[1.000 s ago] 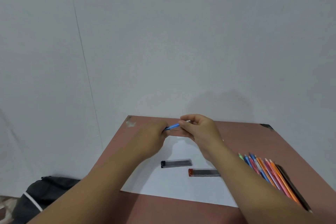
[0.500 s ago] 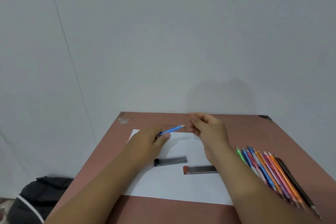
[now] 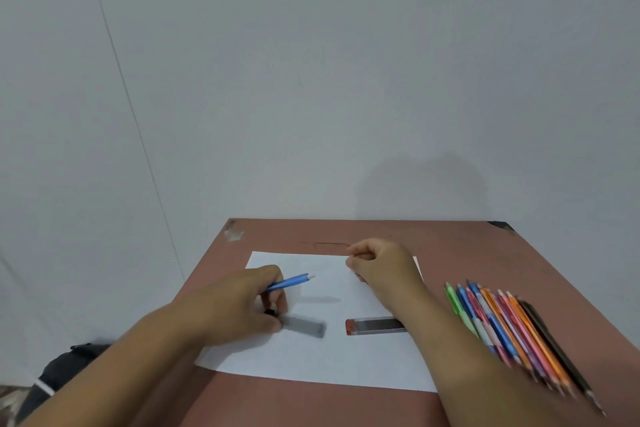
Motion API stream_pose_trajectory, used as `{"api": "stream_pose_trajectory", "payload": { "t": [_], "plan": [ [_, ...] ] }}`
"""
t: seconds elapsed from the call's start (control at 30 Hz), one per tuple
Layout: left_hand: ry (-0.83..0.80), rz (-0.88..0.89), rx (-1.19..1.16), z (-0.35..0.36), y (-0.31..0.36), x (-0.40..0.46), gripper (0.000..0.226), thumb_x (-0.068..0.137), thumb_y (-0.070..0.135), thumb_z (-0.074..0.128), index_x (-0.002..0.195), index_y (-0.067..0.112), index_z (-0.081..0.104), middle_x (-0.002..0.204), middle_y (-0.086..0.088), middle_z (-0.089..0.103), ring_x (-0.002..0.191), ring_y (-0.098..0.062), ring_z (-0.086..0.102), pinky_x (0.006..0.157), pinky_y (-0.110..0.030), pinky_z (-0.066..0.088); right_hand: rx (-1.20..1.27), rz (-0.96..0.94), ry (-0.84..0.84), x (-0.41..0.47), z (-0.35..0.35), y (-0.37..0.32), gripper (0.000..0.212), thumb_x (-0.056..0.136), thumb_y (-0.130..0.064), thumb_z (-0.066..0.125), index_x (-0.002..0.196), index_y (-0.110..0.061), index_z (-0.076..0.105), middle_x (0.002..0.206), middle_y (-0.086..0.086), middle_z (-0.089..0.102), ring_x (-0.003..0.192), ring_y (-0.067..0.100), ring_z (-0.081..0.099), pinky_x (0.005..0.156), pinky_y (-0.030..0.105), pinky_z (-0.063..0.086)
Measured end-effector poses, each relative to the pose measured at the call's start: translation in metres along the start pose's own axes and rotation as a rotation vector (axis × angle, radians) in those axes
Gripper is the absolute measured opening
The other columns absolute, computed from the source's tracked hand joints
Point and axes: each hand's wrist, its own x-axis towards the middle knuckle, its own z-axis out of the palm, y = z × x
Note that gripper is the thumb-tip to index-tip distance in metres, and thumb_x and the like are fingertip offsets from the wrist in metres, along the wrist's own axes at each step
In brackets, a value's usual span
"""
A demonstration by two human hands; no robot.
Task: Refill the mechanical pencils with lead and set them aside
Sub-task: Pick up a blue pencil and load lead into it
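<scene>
Starting nearest the camera, the white sheet of paper (image 3: 311, 360) serves as the landmark, lying on the brown table (image 3: 519, 253) with both forearms reaching over its near edge. Right of the paper, just off its edge, a row of coloured mechanical pencils (image 3: 512, 329) lies side by side, apparently waiting their turn. On the paper's near half sit two lead cases: the red-capped lead case (image 3: 375, 326) toward the right, partly under the right forearm, and the black-capped lead case (image 3: 304, 325) toward the left.

Over the paper's left part, the left hand (image 3: 239, 305) is curled around a blue mechanical pencil (image 3: 292, 281), whose white end points toward the paper's far right, while its lower fingers touch the capped end of the black-capped case; the case is blurred, so whether it is gripped or only nudged cannot be told. Farther off, at the paper's far edge, the right hand (image 3: 381, 269) is curled with thumb and forefinger pressed together; whether something small is pinched there is too small to tell.

By my reading, the step in hand is fetching lead for the blue pencil. The next move calls for opening the case and feeding a thin, brittle stick into the barrel, with light, steady fingers.
</scene>
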Motion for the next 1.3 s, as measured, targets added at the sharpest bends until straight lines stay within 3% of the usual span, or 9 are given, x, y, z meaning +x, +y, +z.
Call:
{"api": "stream_pose_trajectory", "payload": {
  "t": [0.13, 0.27, 0.5, 0.67, 0.77, 0.9, 1.2, 1.3],
  "plan": [
    [-0.078, -0.018, -0.006, -0.018, -0.022, -0.015, 0.021, 0.082, 0.019, 0.073, 0.096, 0.027, 0.060, 0.100, 0.026, 0.061, 0.085, 0.004, 0.055, 0.078, -0.018, 0.045, -0.099, -0.041, -0.013, -0.003, 0.000, -0.001, 0.013, 0.089, -0.016, 0.071, 0.091, -0.028, 0.077, 0.088, -0.019, 0.070, 0.078, -0.001, 0.064, 0.064, 0.012, 0.043],
    [-0.118, -0.025, -0.056, -0.026, -0.034, -0.019, 0.025, 0.075, 0.027, 0.073, 0.097, 0.032, 0.063, 0.093, 0.019, 0.057, 0.069, -0.003, 0.049, 0.069, -0.021, 0.046, -0.144, -0.057, -0.046, -0.005, 0.000, -0.003, 0.016, 0.090, -0.013, 0.069, 0.094, -0.026, 0.078, 0.091, -0.021, 0.067, 0.083, -0.001, 0.063, 0.065, 0.012, 0.044],
    [0.032, 0.030, -0.068, -0.022, -0.016, 0.003, 0.017, 0.087, 0.035, 0.067, 0.090, 0.023, 0.055, 0.088, 0.018, 0.059, 0.073, 0.000, 0.048, 0.075, -0.025, 0.043, -0.167, -0.081, -0.031, -0.004, 0.003, 0.000, 0.020, 0.089, -0.011, 0.068, 0.090, -0.030, 0.075, 0.091, -0.015, 0.069, 0.088, 0.003, 0.066, 0.073, 0.017, 0.051],
    [0.112, 0.034, -0.088, -0.010, -0.004, 0.033, 0.032, 0.088, 0.053, 0.060, 0.080, 0.025, 0.046, 0.074, 0.011, 0.051, 0.068, -0.009, 0.045, 0.070, -0.032, 0.041, -0.223, -0.094, -0.045, -0.002, 0.004, 0.001, 0.018, 0.088, -0.011, 0.069, 0.091, -0.026, 0.077, 0.089, -0.016, 0.067, 0.084, 0.003, 0.064, 0.068, 0.013, 0.047],
    [0.210, -0.005, -0.148, 0.000, 0.005, 0.051, 0.035, 0.093, 0.050, 0.055, 0.077, 0.024, 0.040, 0.067, 0.012, 0.040, 0.062, -0.010, 0.038, 0.064, -0.032, 0.035, -0.248, -0.090, -0.057, -0.001, 0.003, 0.001, 0.018, 0.089, -0.011, 0.069, 0.092, -0.026, 0.077, 0.089, -0.016, 0.067, 0.083, 0.004, 0.064, 0.068, 0.012, 0.047],
    [0.327, -0.010, -0.258, 0.012, 0.022, 0.069, 0.030, 0.099, 0.044, 0.049, 0.077, 0.026, 0.042, 0.069, 0.011, 0.042, 0.062, -0.011, 0.037, 0.061, -0.030, 0.035, -0.267, -0.102, -0.040, -0.002, 0.005, 0.000, 0.021, 0.090, -0.011, 0.064, 0.096, -0.028, 0.076, 0.094, -0.014, 0.066, 0.081, 0.002, 0.063, 0.062, 0.009, 0.044],
    [0.421, 0.070, -0.241, 0.029, 0.002, 0.077, 0.038, 0.104, 0.046, 0.040, 0.083, 0.014, 0.046, 0.071, 0.009, 0.043, 0.065, -0.011, 0.038, 0.066, -0.035, 0.037, -0.211, -0.038, -0.080, 0.000, 0.000, -0.003, 0.020, 0.085, -0.014, 0.073, 0.089, -0.034, 0.072, 0.095, -0.012, 0.071, 0.087, 0.004, 0.068, 0.079, 0.024, 0.058],
    [0.435, 0.094, -0.259, 0.027, -0.005, 0.076, 0.036, 0.104, 0.043, 0.042, 0.080, 0.016, 0.045, 0.070, 0.010, 0.042, 0.062, -0.008, 0.036, 0.062, -0.030, 0.034, -0.156, -0.035, -0.043, -0.002, -0.005, -0.009, 0.018, 0.083, -0.020, 0.077, 0.097, -0.031, 0.075, 0.094, -0.014, 0.072, 0.085, 0.001, 0.068, 0.071, 0.018, 0.054]
  ]
}}
